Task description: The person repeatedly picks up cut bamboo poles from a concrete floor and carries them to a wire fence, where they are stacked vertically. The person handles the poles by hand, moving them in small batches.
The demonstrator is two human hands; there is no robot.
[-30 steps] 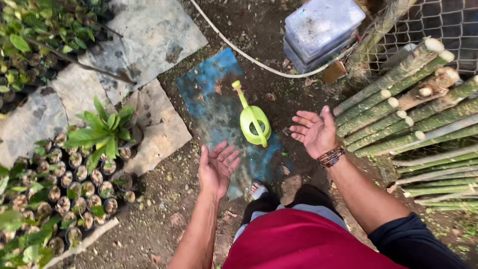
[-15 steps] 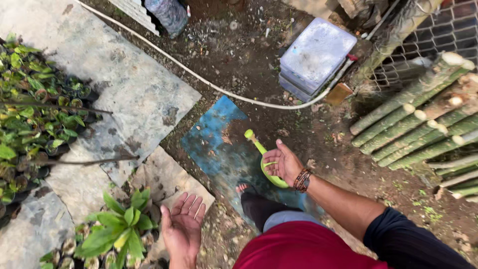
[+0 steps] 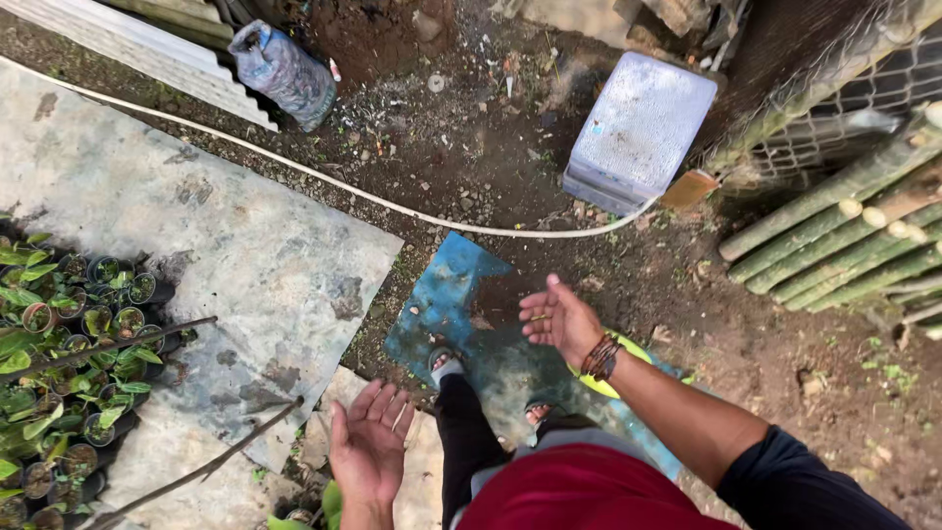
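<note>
1. Right hand (image 3: 557,316) is out over the middle of the frame, palm up, fingers loosely spread, holding nothing. A beaded bracelet (image 3: 601,356) sits on its wrist.
2. Just beneath that wrist a sliver of the yellow-green watering can (image 3: 616,381) peeks out; most of it is hidden by the forearm. It lies on the ground, untouched, so no lifting or pouring is under way as far as can be seen.
3. Left hand (image 3: 370,450) is low in the frame, also palm up and wide open, empty.
4. Both sandalled feet stand on the blue sheet (image 3: 461,304), muddy and wet-looking, in the lower middle.
5. Left of it, flat grey slabs (image 3: 196,245) cover the ground, and at the far left edge small seedling pots (image 3: 88,324) crowd together; whether their soil is wet I cannot tell.
6. A white hose (image 3: 324,177) snakes from upper left toward a pale plastic container (image 3: 643,128) at upper right.
7. Cut bamboo poles (image 3: 844,236) stack along the right edge.
</note>
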